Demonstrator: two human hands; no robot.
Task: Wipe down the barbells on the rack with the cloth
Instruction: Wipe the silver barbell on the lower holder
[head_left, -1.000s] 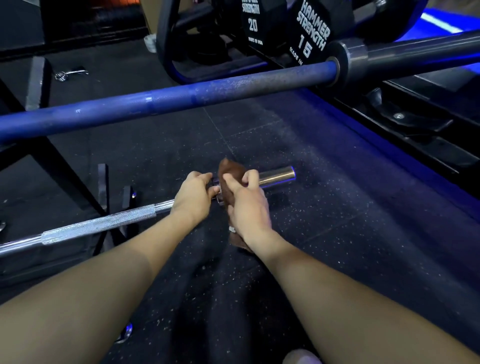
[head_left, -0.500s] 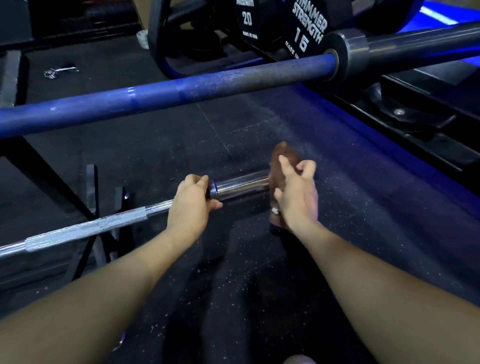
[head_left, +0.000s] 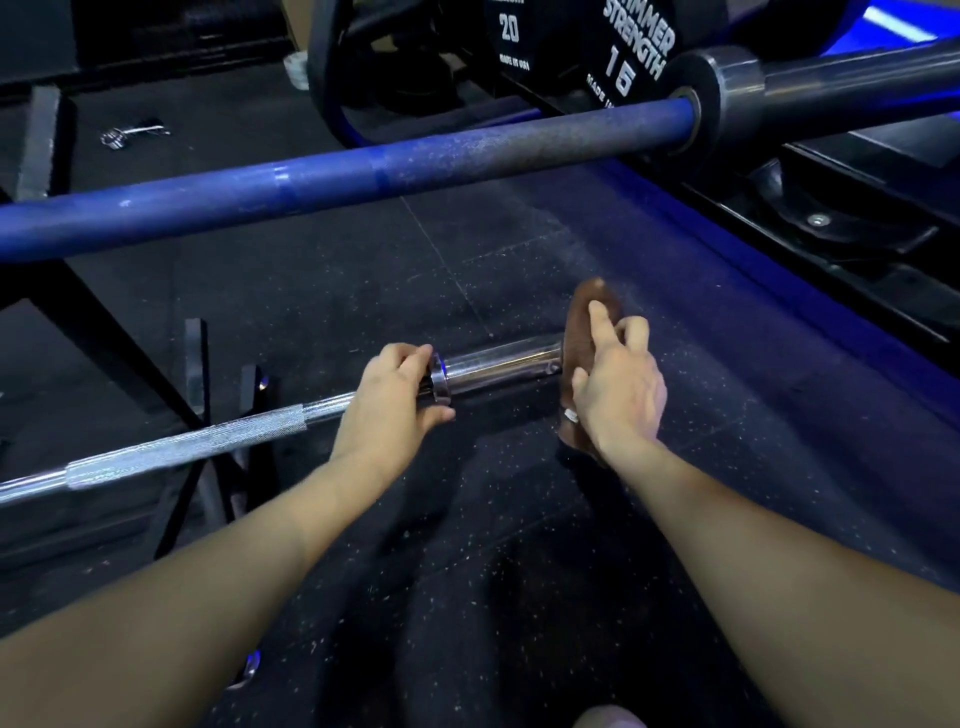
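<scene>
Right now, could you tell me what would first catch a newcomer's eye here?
A long blue barbell spans the upper frame. Below it, centre, the left hand grips a chrome barbell at its collar while the right hand holds a brown cloth against the bar's end.

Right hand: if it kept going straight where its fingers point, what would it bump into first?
Probably the blue bar overhead. The right hand, holding the brown cloth, points up and away. Depth is unclear, so it might pass beneath.
</scene>
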